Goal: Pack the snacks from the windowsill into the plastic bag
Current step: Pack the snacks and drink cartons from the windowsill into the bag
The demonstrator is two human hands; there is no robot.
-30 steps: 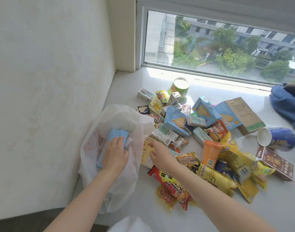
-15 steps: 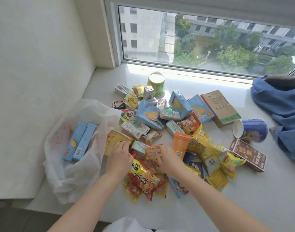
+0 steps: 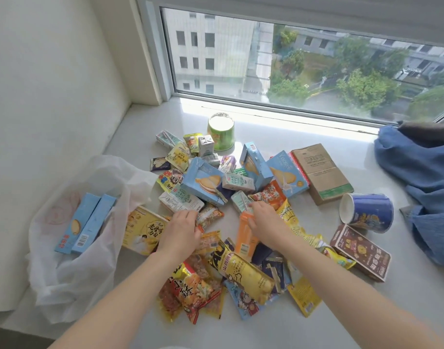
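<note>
Pale windowsill (image 3: 266, 127) beneath a wide window, with a white wall filling the left of the frame. At lower left, slumped with its mouth open, a thin white translucent plastic bag (image 3: 64, 285); inside it, side by side, two flat light-blue cartons (image 3: 76, 222), the only things countable as packed. Judged barely begun: nearly the whole heap of snacks is still out on the sill, spread from the centre to the lower right. Counted in the heap: three light-blue sandwich-biscuit boxes (image 3: 203, 180) at centre; one yellow printed box (image 3: 142, 229) against the bag's edge; one brown cardboard box (image 3: 321, 172) right of centre; one maroon printed box (image 3: 362, 250) at lower right; one green tub (image 3: 220, 131) at the top of the heap; one dark-blue paper cup (image 3: 367, 212) tipped on its side; one orange pack (image 3: 246, 235); at least five small white-and-green drink cartons (image 3: 180, 200); and a dozen or more foil packets (image 3: 241, 273) in red, yellow and blue, overlapping too much for an exact tally. Left hand (image 3: 181, 229) down on the heap just right of the yellow box, fingers bent among small packets; cannot tell whether gripping anything. Right hand (image 3: 265, 220) at the top end of the orange pack, fingers curled over it; hold or mere touch, cannot tell. Crumpled blue cloth (image 3: 422, 172) at the right edge, apart from the snacks, likely no part of the job.
</note>
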